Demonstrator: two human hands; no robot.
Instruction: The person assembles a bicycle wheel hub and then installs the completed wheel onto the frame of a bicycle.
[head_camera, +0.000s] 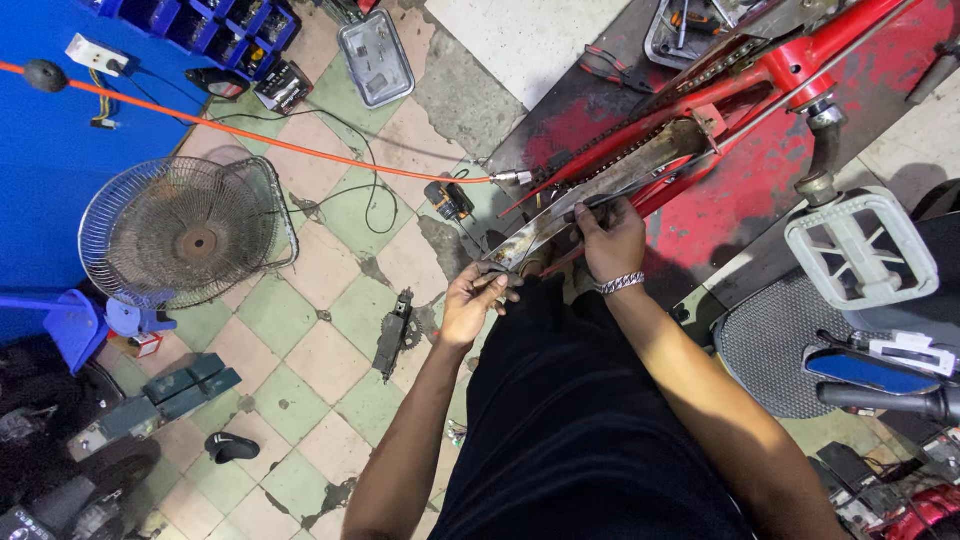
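both hands on a bicycle's chain guard

the left hand closes around the near end of a worn metal chain guard, fingers curled over its rounded, rust-stained tip. the right hand, wearing a silver chain bracelet, rests further up the same guard, fingers pressed flat against its edge and pinching a thin dark rod or tool there; what exactly it is cannot be told. the guard runs diagonally up to the right along the red bicycle frame, with the chain showing just above it. the bicycle lies over a dark, red-smeared mat, well up and right of the person's black-clad lap.

a grey plastic pedal on its crank sticks out to the right of the frame. an orange air hose crosses the checked tile floor and ends at a metal nozzle just beside the guard's upper left. a small black-and-orange tool lies on the tiles near that nozzle. further left stands a round wire-caged floor fan. a dark oblong part lies on the floor left of the left hand, and a clear plastic tray sits at the top.
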